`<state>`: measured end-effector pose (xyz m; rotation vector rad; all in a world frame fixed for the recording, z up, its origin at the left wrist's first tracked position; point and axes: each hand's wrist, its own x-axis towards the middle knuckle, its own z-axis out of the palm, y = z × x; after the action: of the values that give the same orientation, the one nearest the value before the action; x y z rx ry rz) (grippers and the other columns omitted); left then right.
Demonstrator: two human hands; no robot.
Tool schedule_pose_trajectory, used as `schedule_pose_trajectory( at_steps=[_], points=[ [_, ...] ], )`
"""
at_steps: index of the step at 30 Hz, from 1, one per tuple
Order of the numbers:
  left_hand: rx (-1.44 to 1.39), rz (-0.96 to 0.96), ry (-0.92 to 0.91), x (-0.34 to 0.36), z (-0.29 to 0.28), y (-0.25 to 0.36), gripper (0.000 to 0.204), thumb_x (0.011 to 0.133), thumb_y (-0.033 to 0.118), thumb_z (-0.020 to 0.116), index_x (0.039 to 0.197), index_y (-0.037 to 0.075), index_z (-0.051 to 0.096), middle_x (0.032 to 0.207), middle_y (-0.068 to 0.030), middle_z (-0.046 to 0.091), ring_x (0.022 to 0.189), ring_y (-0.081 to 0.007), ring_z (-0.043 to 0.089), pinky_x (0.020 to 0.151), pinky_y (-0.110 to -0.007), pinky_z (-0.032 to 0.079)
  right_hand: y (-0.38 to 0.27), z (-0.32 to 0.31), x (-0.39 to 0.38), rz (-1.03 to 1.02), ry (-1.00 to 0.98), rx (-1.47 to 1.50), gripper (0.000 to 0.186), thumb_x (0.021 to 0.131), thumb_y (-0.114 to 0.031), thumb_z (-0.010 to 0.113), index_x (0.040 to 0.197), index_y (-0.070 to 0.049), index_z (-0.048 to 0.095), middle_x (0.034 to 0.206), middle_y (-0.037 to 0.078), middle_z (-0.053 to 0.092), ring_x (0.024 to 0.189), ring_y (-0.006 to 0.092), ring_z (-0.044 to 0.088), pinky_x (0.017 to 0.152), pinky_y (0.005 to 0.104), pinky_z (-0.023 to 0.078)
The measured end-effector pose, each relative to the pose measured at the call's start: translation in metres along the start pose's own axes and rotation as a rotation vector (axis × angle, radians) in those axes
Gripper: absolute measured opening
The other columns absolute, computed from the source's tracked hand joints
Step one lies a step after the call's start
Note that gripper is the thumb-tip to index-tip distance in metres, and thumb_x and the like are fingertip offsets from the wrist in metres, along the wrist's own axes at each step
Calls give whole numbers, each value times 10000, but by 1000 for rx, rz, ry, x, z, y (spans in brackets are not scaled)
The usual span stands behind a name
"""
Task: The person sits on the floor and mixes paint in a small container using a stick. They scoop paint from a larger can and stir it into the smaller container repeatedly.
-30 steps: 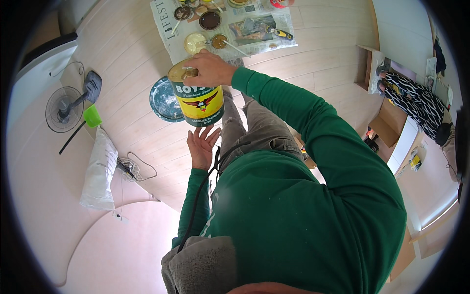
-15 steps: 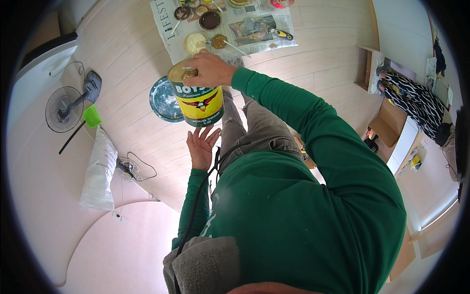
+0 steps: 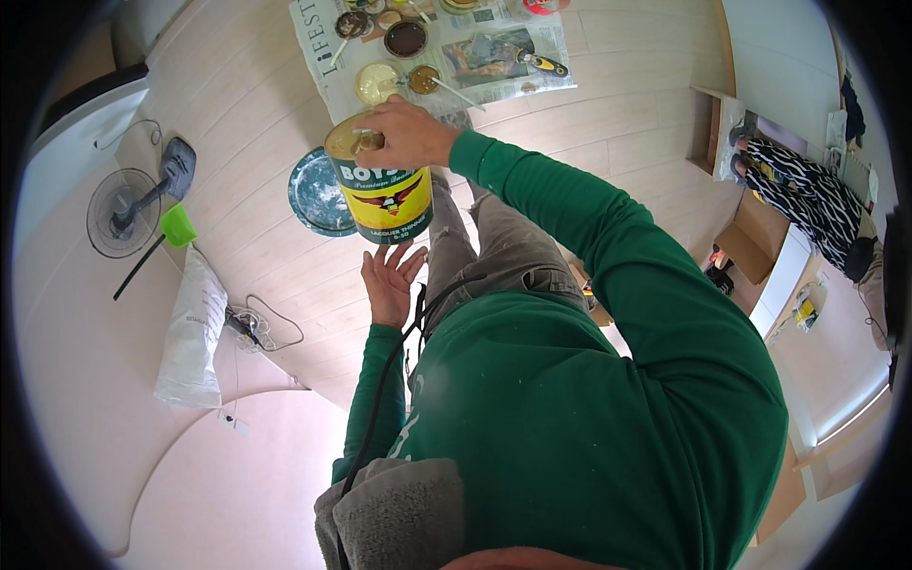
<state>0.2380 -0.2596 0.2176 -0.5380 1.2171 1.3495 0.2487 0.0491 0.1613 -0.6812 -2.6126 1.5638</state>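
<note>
Green and yellow can [image 3: 389,204] held up, right hand [image 3: 407,133] gripping its top, left hand [image 3: 388,283] loosely spread by its bottom, newspaper [image 3: 508,87] with little pots [image 3: 407,38] on floor [image 3: 627,85] past the can.

A fan [image 3: 123,214] stands near a white sack [image 3: 192,337], far from a cardboard box [image 3: 745,251].

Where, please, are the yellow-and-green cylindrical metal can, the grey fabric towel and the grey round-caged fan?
Yellow-and-green metal can [image 3: 388,198], head view: the label on its side.
Grey fabric towel [image 3: 394,511], head view: middle of its visible cloth.
Grey round-caged fan [image 3: 123,220], head view: dark middle of its cage.
</note>
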Motion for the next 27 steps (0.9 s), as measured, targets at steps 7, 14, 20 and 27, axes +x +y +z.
schedule_pose_trajectory(
  at_steps=[7,14,20,27],
  points=[
    [-21,-8,67,21,-7,-2,1026,1102,785,363,1662,-71,284,1525,-340,560,1392,-533,617,1219,-514,517,-7,7,-12,-97,86,-11,756,799,-588,793,1291,-15,791,1159,229,745,1177,425,632,1075,485,526],
    [-55,-49,-12,61,-20,-6,1146,1040,872,397,1719,-32,214,1580,-316,507,1374,-499,626,1219,-534,492,-30,9,-35,-244,167,-147,723,749,-508,847,1244,14,775,1065,190,717,1090,383,620,990,470,547],
    [-53,-75,-109,95,-15,-13,1051,1054,862,357,1715,46,311,1642,-158,529,1446,-370,598,1193,-508,520,-69,-8,-104,-289,212,-232,721,754,-400,882,1332,-14,692,1107,155,666,1126,360,597,999,472,529],
    [140,-61,-333,101,34,-11,795,1129,748,350,1685,187,437,1655,-57,546,1475,-281,577,1190,-491,511,-93,-43,-187,-85,369,-128,561,845,-351,856,1302,-60,709,1087,143,668,1098,378,617,1019,488,518]
  ],
)
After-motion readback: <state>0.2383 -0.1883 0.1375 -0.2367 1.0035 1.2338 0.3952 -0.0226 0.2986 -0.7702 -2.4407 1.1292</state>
